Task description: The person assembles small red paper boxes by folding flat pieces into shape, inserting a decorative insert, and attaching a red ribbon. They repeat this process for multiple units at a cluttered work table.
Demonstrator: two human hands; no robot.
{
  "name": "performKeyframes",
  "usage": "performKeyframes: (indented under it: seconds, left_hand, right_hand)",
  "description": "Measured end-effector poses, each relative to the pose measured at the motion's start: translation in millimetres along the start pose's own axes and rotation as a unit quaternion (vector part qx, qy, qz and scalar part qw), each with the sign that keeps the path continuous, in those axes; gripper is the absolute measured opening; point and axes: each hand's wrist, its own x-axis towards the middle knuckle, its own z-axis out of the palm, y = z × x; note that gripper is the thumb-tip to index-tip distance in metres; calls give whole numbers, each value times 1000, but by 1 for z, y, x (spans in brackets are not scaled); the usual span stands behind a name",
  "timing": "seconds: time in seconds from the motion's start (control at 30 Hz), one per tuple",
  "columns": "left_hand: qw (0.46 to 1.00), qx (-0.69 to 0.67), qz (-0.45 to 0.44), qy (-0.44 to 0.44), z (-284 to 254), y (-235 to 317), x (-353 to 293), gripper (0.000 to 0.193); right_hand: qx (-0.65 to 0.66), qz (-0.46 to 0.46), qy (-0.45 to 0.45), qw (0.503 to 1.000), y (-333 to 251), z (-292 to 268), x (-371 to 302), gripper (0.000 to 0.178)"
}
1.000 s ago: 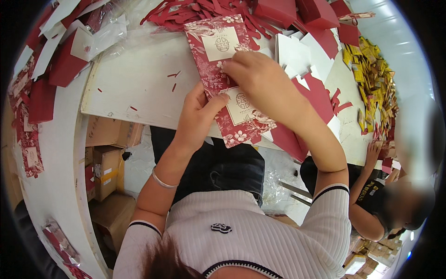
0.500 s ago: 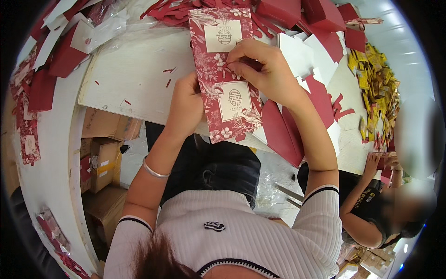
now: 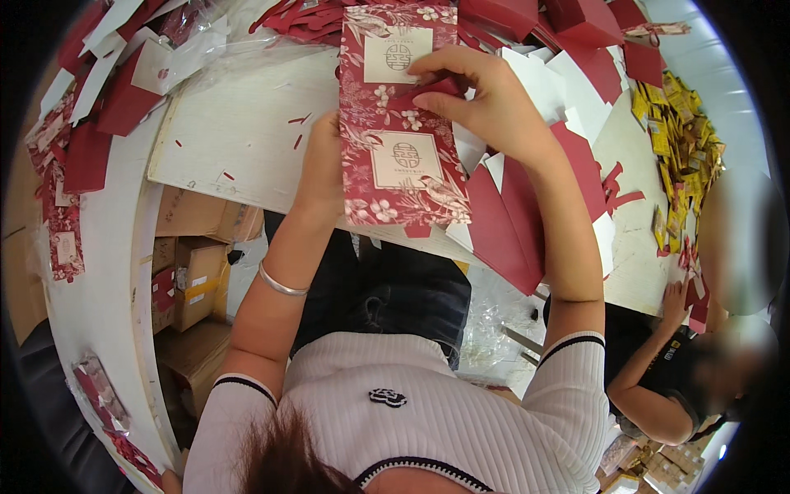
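Note:
A long red floral card (image 3: 401, 123) with two cream label panels lies lengthwise over the white table (image 3: 239, 132) in front of me. My left hand (image 3: 322, 165) grips its left edge near the middle, partly hidden behind the card. Across the card's middle my right hand (image 3: 481, 99) presses down, fingers pinching at a red fold between the two panels.
Plain red card blanks (image 3: 510, 222) lie under my right forearm. More red pieces (image 3: 99, 107) pile at the left and along the far edge. Gold items (image 3: 683, 140) are heaped at the right, where another person (image 3: 675, 370) sits. Cardboard boxes (image 3: 189, 272) stand under the table.
The floral card has shifted up and straightened to lie lengthwise. My right hand moved up to its middle, and my left hand slid along the left edge.

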Motion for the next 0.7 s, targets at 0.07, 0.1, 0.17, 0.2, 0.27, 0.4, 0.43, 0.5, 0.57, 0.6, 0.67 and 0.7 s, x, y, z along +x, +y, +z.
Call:
performKeyframes:
  seconds: [0.07,0.1,0.17,0.2,0.27,0.4,0.43,0.5,0.57,0.6,0.67,0.7]
  left_hand:
    - [999,-35,-20,13,5,-7,2,21]
    - [998,-53,-30,20,7,-9,3,21]
    - [1000,5,-6,-11,7,-11,3,20]
    - [998,45,26,-28,3,-17,4,21]
    - [993,115,11,5,6,-22,7,21]
    - [995,96,-24,30,13,-14,5,21]
    - [988,146,-44,30,16,-8,3,22]
    - [965,245,-84,28,18,6,-4,23]
    - [885,463,20,41,8,13,-4,26]
    - [824,539,151,84,8,12,-7,26]
    - [685,598,400,116,10,15,4,27]
    - [620,585,513,105,12,19,15,27]
  right_hand:
    - [54,26,-38,997,3,-4,0,14]
    - [81,39,-58,994,4,-5,1,14]
    - [93,32,-39,994,10,0,0,12]
    - [85,36,-38,995,9,-1,0,12]
    - [72,43,-38,996,7,2,0,12]
    - [35,38,-16,999,0,2,3,15]
    - [16,37,-1,999,0,-2,2,16]
    - [105,34,20,994,11,-4,-2,21]
    - [99,-9,40,994,7,-9,-4,23]
    - [76,-41,58,995,1,-11,-3,21]
    - [51,-130,70,988,-12,-14,2,19]
    - [38,-176,81,980,-19,-13,6,19]
